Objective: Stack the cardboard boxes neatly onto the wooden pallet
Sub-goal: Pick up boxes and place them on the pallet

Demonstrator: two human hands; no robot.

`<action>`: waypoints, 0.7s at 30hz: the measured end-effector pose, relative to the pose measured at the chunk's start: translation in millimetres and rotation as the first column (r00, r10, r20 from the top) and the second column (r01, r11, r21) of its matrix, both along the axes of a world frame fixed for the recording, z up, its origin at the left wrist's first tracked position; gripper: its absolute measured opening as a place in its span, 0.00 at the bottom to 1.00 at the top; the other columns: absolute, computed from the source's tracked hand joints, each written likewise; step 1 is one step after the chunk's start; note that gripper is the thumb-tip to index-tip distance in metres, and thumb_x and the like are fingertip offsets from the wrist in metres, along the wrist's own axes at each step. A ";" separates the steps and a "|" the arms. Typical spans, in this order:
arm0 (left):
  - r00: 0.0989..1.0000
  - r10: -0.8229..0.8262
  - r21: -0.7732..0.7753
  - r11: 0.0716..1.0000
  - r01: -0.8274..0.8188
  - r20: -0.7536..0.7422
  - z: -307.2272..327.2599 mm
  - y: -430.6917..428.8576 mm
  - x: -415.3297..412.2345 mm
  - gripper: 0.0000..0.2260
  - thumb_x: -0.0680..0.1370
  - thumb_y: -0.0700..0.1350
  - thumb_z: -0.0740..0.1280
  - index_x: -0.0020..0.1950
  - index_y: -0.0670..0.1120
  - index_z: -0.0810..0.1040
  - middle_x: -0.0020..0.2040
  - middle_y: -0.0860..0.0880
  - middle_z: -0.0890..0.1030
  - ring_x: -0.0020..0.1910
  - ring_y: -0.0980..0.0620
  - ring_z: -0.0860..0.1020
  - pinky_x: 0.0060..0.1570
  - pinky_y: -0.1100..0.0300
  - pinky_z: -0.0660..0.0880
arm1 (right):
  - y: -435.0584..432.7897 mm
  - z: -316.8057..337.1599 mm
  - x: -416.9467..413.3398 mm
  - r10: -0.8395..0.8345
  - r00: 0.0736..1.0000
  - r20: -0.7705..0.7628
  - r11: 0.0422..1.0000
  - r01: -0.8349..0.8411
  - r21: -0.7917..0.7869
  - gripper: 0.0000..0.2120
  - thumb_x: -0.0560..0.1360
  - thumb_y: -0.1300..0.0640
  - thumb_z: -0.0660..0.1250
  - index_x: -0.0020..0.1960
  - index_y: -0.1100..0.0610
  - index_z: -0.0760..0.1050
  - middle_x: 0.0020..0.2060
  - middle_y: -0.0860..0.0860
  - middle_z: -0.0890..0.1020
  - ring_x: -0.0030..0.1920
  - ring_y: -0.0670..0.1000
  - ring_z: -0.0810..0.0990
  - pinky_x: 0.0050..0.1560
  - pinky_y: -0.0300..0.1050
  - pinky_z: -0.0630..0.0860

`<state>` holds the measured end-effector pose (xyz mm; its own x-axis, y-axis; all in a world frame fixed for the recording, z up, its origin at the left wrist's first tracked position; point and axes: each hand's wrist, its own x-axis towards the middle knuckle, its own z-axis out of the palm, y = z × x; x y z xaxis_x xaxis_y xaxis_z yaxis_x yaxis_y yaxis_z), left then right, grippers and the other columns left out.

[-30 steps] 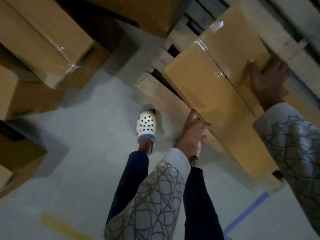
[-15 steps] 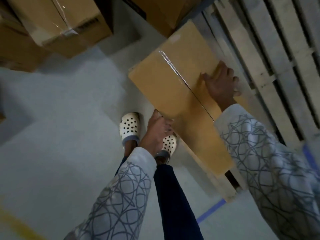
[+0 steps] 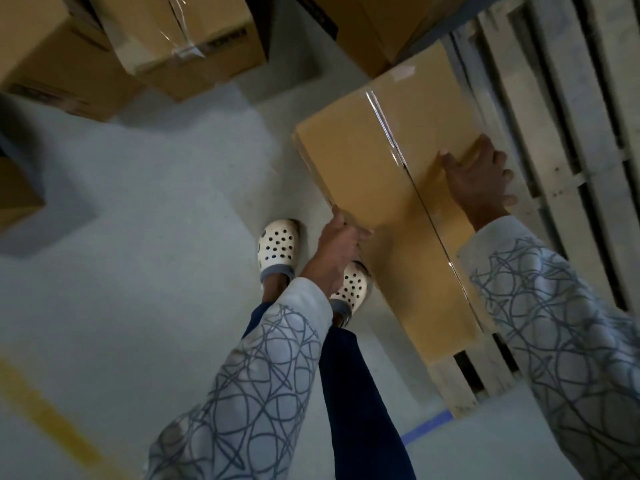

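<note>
A long tan cardboard box point(image 3: 374, 161), sealed with clear tape along its top seam, lies along the near edge of the pale wooden pallet point(image 3: 561, 140). My left hand point(image 3: 337, 251) grips the box's near side edge, fingers curled over the rim. My right hand point(image 3: 481, 181) rests flat on the box's top at its far side, fingers spread. Whether the box is fully down on the slats I cannot tell; its near edge overhangs the pallet toward my feet.
More cardboard boxes stand on the grey floor: a taped one point(image 3: 180, 39) at top centre, another point(image 3: 374, 26) at the pallet's far corner, others at left point(image 3: 20, 192). My white clogs point(image 3: 277, 247) are beside the pallet. Blue floor tape point(image 3: 427, 424) runs at bottom right.
The view has swung so the box and pallet sit further right and upright. Both hands keep their places on the box, which has shifted slightly along the pallet edge.
</note>
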<state>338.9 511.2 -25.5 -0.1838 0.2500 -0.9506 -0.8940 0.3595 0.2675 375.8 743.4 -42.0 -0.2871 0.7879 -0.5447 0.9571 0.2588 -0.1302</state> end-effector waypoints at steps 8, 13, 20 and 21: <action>0.998 -0.062 -0.021 0.998 0.061 -0.031 -1.7 0.5 0.8 0.39 0.79 0.38 0.70 0.84 0.55 0.53 0.75 0.50 0.72 0.67 0.48 0.75 0.71 0.49 0.72 | 2.5 -2.0 4.2 -0.031 0.999 -0.009 0.999 0.031 -0.037 0.41 0.79 0.33 0.60 0.84 0.48 0.49 0.82 0.53 0.56 0.79 0.64 0.55 0.73 0.76 0.54; 0.998 -0.061 -0.011 0.998 0.061 -0.033 5.1 4.4 5.7 0.31 0.79 0.37 0.68 0.80 0.55 0.66 0.71 0.53 0.77 0.65 0.51 0.77 0.62 0.53 0.76 | -0.1 -2.4 6.1 -0.060 0.998 0.015 0.998 0.060 -0.028 0.43 0.78 0.31 0.59 0.84 0.51 0.49 0.81 0.56 0.57 0.79 0.64 0.55 0.73 0.75 0.54; 1.000 -0.004 0.018 1.000 0.004 -0.030 7.4 4.7 4.3 0.29 0.79 0.37 0.68 0.78 0.54 0.69 0.71 0.51 0.77 0.57 0.54 0.76 0.57 0.57 0.76 | 3.6 -4.3 4.3 -0.054 0.998 0.019 0.998 0.054 -0.014 0.43 0.77 0.30 0.59 0.82 0.51 0.52 0.79 0.58 0.60 0.77 0.65 0.58 0.73 0.72 0.59; 1.000 0.010 0.026 1.000 -0.010 -0.020 7.4 4.1 4.1 0.29 0.79 0.37 0.68 0.79 0.53 0.68 0.71 0.51 0.77 0.55 0.57 0.76 0.52 0.60 0.76 | 3.4 -5.0 4.0 -0.050 0.999 0.019 0.999 0.050 -0.010 0.43 0.77 0.29 0.59 0.82 0.51 0.52 0.79 0.58 0.60 0.77 0.65 0.59 0.73 0.72 0.59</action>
